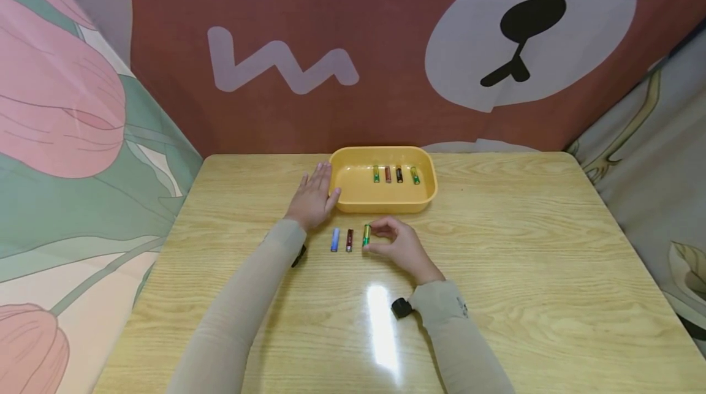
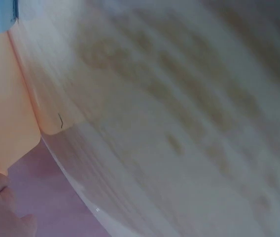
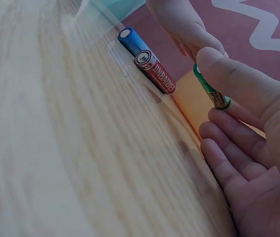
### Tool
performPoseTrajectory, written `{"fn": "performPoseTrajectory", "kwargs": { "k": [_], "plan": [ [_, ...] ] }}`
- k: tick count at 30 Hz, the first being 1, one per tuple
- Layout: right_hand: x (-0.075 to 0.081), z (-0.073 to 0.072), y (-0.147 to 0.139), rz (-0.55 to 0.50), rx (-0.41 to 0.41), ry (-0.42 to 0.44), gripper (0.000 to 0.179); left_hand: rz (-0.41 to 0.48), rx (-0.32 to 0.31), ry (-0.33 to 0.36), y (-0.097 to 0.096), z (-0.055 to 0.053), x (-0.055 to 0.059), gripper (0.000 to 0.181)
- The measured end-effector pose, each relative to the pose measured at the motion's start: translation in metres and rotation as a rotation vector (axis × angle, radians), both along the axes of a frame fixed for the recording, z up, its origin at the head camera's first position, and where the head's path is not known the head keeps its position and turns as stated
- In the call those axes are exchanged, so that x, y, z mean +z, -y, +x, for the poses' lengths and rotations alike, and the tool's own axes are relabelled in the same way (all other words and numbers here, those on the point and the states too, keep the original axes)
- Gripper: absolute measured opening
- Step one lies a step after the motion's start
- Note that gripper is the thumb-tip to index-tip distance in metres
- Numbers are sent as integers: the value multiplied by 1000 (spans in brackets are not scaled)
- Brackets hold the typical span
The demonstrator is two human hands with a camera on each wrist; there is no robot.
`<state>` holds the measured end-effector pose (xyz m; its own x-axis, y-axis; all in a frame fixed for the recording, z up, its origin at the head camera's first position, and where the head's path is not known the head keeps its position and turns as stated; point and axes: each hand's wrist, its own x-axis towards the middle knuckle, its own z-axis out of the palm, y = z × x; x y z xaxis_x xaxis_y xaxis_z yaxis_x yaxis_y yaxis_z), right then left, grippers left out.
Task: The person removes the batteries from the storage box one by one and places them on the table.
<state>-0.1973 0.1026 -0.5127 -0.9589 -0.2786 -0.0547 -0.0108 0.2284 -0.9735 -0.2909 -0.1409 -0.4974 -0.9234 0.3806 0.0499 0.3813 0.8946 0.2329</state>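
Between thumb and index finger, my right hand pinches a green and gold battery; in the right wrist view the same battery is held by its ends, the other fingers loosely bent. To its left on the table lie a dark red battery and a blue battery, side by side. My left hand rests with straight fingers against the left end of a yellow tray. Inside the tray, toward its right half, several batteries lie in a row.
The wooden table reaches to a curtain with a printed bear face at the back. Floral cloth hangs at the left side, and another patterned cloth at the right.
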Motion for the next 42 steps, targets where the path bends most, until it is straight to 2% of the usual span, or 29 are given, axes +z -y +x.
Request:
{"fn": "performPoseTrajectory", "kwargs": {
  "k": [5, 9, 20, 32, 42],
  "plan": [
    [-21, -7, -3, -10, -7, -1, 47, 10, 0, 5, -1, 1, 2, 71],
    [-26, -8, -3, 2, -7, -19, 48, 12, -2, 7, 0, 0, 0, 71],
    [-27, -8, 0, 105, -16, -83, 49, 43, -6, -13, 1, -3, -5, 71],
    [-28, -8, 3, 146, -33, -84, 48, 34, -6, -14, 1, -3, -4, 72],
    [-28, -7, 5, 201, -27, -125, 48, 44, -9, -20, 2, -4, -6, 71]
  ]
}}
